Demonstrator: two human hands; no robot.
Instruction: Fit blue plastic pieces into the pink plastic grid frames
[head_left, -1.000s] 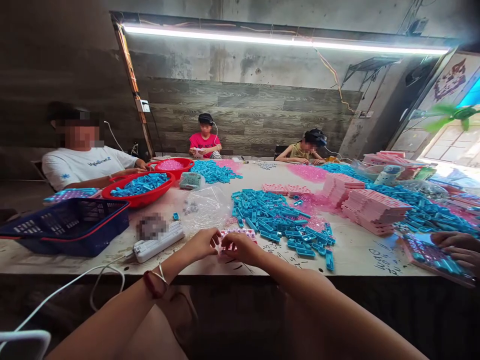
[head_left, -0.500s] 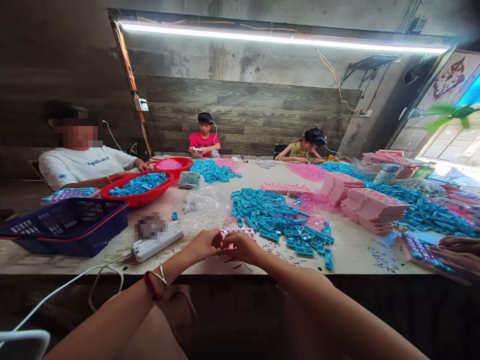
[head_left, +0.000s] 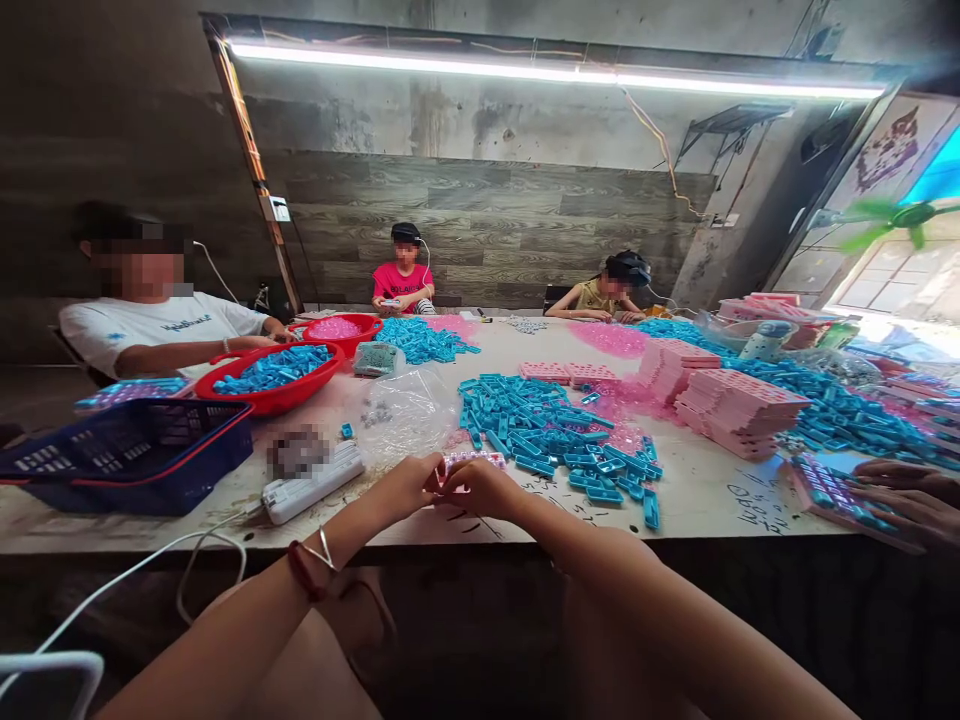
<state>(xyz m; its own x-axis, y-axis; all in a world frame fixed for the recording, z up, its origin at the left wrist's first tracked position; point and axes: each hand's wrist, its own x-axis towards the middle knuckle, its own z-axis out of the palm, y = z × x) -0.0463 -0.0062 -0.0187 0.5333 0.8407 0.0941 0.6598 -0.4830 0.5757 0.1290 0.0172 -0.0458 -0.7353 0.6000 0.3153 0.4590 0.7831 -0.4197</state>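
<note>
A small pink-and-white patterned piece [head_left: 489, 460] lies at the table's near edge, mostly hidden behind my fingers. My left hand [head_left: 414, 483] is closed at its left side, fingertips pinched together. Curled over its near side, my right hand [head_left: 484, 486] meets the left fingertips. Whether a smaller part sits between the fingers cannot be seen. Just beyond my hands spreads a heap of blue plastic cases [head_left: 517, 420], with several loose ones to the right. Clear plastic bags [head_left: 412, 405] with small grey parts lie beyond my left hand.
Left stand a dark blue basket [head_left: 127, 480], a white power strip [head_left: 315, 482] and a red bowl [head_left: 315, 377] of blue cases. Pink card stacks [head_left: 739, 405] rise right. A co-worker's hands [head_left: 911, 490] touch a filled card at far right; other people sit around the table.
The view has shifted slightly, so the surroundings sit a little further left. My hands stay around the pink piece with only slight finger movement.
</note>
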